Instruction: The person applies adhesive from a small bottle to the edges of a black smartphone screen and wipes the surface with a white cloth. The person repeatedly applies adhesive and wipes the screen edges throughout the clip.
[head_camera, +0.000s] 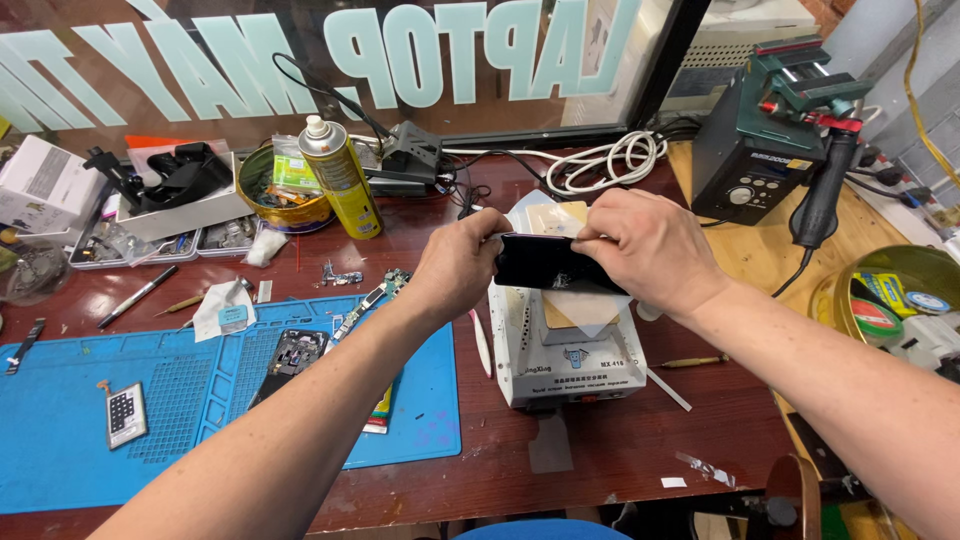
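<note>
Both hands, the left hand (462, 262) and the right hand (645, 250), are gripping a dark phone (552, 264) by its ends, holding it just above the white heating machine (566, 350); its screen is looking unseparated as yet.

Yellow spray can (340, 178), blue work mat (200, 400), coiled white cable (605, 160), black soldering station (752, 165)

There is only one view, from a camera worn on the person's head. It looks forward and steeply down over both forearms onto the dark wooden counter (620, 450), close enough that the arms fill the lower frame. It faces a glass window (300, 60) at the counter's far edge, with the blue work mat (90, 440) lying to the left.
</note>
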